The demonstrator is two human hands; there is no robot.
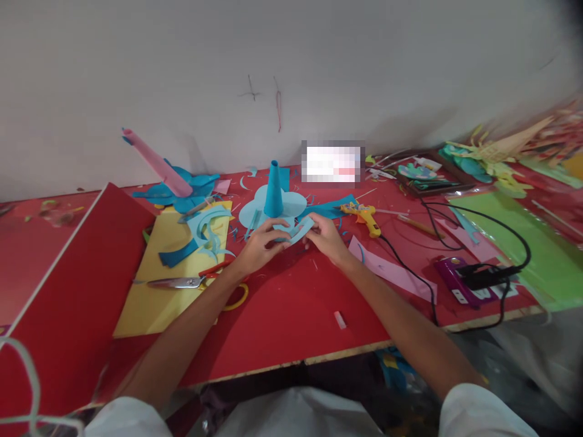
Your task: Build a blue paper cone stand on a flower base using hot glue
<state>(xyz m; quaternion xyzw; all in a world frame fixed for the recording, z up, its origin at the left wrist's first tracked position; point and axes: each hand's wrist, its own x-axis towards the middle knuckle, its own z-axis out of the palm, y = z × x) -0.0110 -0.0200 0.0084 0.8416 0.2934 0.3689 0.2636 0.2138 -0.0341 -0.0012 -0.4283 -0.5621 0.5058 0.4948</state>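
Between my hands is a light blue paper strip, bent into a curve over the red table. My left hand pinches its left end, and my right hand grips its right end. Just behind them a dark blue paper cone stands upright on a light blue petal-shaped paper base. Scissors with red and yellow handles lie left of my left forearm, on yellow paper. A yellow glue gun rests to the right of my right hand.
Blue paper scraps lie at left, near a pink paper cone on blue petals. At right are a pink paper strip, a purple power box with black cables, green sheets and a dark tray. A red board slants at left.
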